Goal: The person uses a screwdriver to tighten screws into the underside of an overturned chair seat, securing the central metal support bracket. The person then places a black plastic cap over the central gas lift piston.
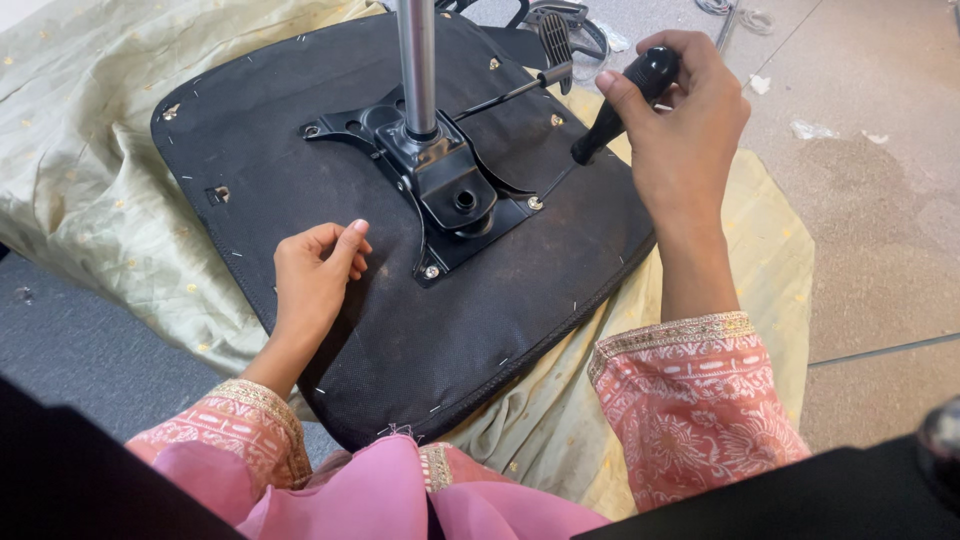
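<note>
Green cloth (90,190): seat (400,340), right hand (680,130) gripping screwdriver (620,100).

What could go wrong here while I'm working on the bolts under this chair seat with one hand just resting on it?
1. The right hand holds the black-handled tool at an angle; if its tip slips, it might scratch the black mounting plate or tear the seat fabric.
2. The left hand only rests on the seat, close to the plate, so a slip could catch its fingers.
3. The seat lies on loose cloth and may slide under force.
</note>
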